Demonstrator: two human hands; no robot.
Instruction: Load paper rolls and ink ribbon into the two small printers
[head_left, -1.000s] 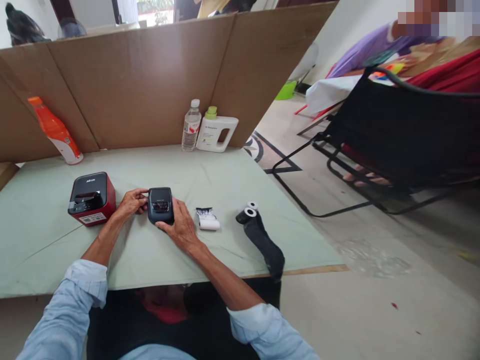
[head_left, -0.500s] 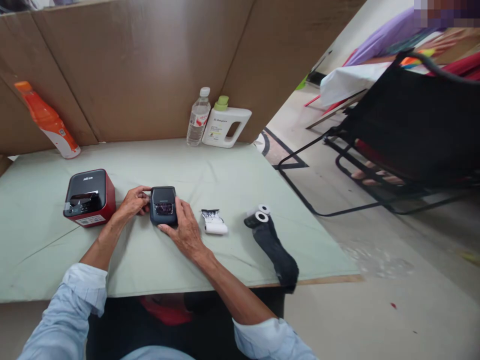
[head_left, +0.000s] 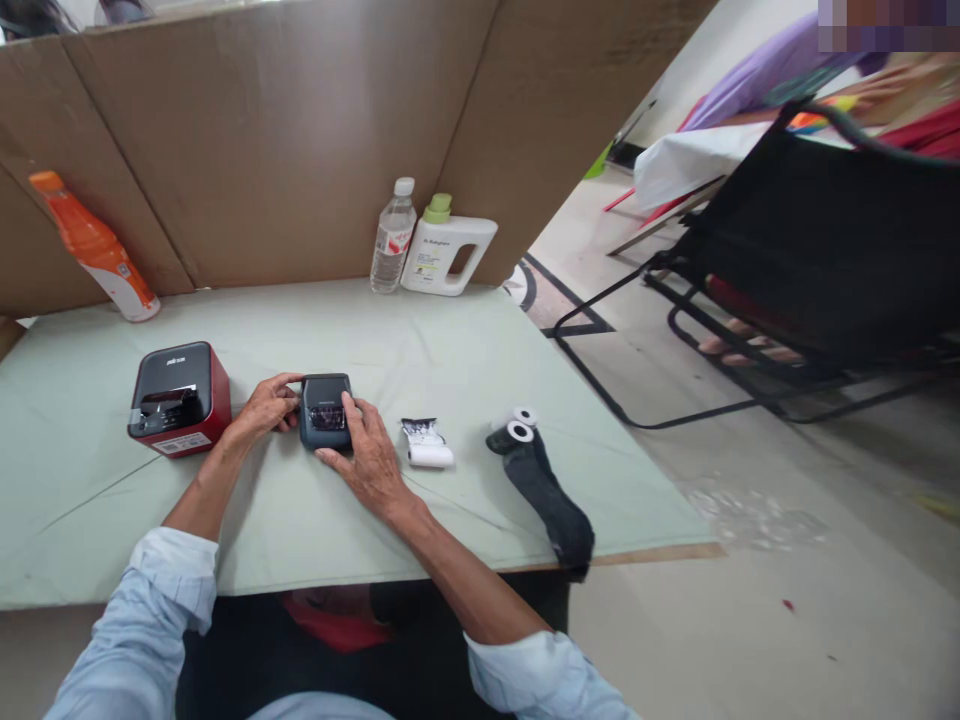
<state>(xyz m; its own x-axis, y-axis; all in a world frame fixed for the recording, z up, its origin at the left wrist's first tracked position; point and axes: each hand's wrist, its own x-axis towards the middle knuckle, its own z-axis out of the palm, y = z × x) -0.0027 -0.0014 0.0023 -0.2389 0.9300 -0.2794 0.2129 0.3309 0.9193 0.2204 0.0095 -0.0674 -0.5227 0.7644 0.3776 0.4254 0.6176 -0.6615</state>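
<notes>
A small dark label printer [head_left: 324, 403] stands on the pale green table [head_left: 420, 350]. My left hand [head_left: 262, 410] holds its left side with curled fingers. My right hand [head_left: 367, 460] grips its right and front, one finger lying across the top. A white paper roll [head_left: 429, 448] with a torn dark wrapper lies just right of my right hand. Further right, a dark sock [head_left: 544, 490] with two small white rolls at its opening hangs over the table's front edge. A red and black printer [head_left: 178, 398] sits left of my left hand.
An orange bottle [head_left: 94, 245] leans against the cardboard screen [head_left: 285, 140] at the back left. A water bottle [head_left: 392, 238] and a white jug [head_left: 446, 252] stand at the back. A black folding chair [head_left: 810, 250] and another person in purple are off to the right.
My right index finger has moved up onto the top of the dark printer. The view has shifted slightly; both hands stay on the printer.
</notes>
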